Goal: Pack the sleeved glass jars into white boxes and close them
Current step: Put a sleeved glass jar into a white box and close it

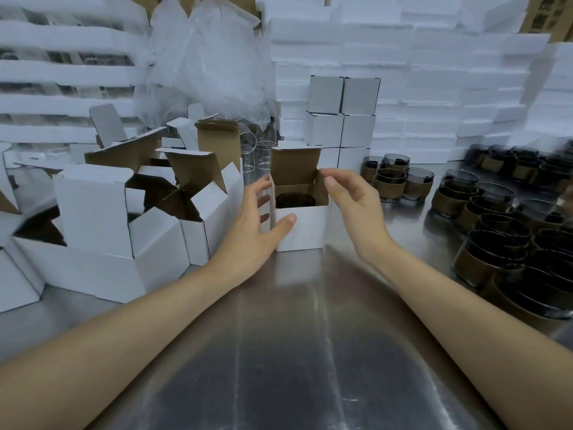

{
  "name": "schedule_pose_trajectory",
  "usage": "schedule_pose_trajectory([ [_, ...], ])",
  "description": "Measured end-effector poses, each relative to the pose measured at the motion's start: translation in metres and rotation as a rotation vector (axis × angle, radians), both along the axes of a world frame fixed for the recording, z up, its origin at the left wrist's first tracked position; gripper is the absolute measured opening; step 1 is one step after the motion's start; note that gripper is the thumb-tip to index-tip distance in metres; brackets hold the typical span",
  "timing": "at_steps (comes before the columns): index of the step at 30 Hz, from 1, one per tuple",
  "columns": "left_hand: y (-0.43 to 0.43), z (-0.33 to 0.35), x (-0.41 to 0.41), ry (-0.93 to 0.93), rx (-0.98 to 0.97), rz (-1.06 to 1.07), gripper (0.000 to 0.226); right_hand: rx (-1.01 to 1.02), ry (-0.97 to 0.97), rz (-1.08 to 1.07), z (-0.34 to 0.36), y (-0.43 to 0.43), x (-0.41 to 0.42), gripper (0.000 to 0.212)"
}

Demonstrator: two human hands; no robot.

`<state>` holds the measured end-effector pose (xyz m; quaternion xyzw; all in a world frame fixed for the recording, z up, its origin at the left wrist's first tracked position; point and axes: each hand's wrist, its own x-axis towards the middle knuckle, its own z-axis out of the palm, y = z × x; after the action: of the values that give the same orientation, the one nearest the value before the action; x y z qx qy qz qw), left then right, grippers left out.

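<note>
A small white box [305,229] stands open in the middle of the steel table, its lid flap raised at the back. A dark glass jar [294,201] sits inside it, only its rim showing. My left hand [259,226] lies against the box's left side, thumb on the front face, fingers spread and straight. My right hand [350,201] hovers at the box's right top corner, with its fingertips at the right side flap and its fingers relaxed. Many sleeved jars [496,231] with brown paper bands stand at the right.
Open empty white boxes [124,231] crowd the left side. Closed white boxes [341,116] are stacked behind the open one, with a small group of sleeved jars [397,181] to their right. Clear glasses [257,153] and plastic wrap [204,57] sit at the back. White foam walls surround the table.
</note>
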<state>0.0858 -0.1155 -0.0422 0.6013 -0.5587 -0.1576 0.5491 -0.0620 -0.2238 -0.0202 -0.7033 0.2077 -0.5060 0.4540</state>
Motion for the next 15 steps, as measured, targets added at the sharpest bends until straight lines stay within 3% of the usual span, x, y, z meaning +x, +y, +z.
schedule_pose_trajectory([
  [3, 0.003, 0.003, -0.003, 0.012, -0.027, -0.053, 0.056, 0.079, -0.051, 0.069, 0.002, -0.001, 0.000, 0.013],
  [6, 0.004, 0.005, -0.005, -0.021, -0.020, -0.089, 0.050, 0.165, -0.095, 0.141, 0.005, 0.001, 0.001, 0.031],
  [11, 0.005, 0.003, -0.006, -0.059, -0.036, -0.092, 0.069, 0.215, 0.009, 0.279, 0.002, 0.008, 0.003, 0.050],
  [15, 0.003, 0.000, -0.004, -0.172, -0.031, -0.109, 0.050, 0.283, 0.102, 0.254, 0.003, 0.012, 0.004, 0.059],
])
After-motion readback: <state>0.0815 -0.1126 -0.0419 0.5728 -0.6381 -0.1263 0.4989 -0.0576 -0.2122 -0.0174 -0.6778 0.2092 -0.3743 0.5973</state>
